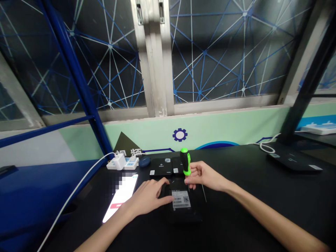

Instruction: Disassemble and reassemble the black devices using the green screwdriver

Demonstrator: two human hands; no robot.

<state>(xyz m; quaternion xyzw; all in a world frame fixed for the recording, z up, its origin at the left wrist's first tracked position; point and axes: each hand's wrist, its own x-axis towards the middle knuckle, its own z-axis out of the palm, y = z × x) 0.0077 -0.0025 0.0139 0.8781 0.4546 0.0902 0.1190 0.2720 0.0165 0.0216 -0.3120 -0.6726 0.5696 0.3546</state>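
A black and green screwdriver stands nearly upright in my right hand, whose fingers close round its lower end. Its thin shaft points down at the upper right part of a flat black device; the tip is hard to make out. That device lies on the table with a white printed label facing up. My left hand rests at its left edge, thumb and index finger spread apart and touching it. Just right of the device, below my right hand, a thin metal rod shows.
Behind the device sit two black boxes. A lit phone lies left of my left hand, near a power strip with a white charger and cable, and a small blue case. Another black device lies far right.
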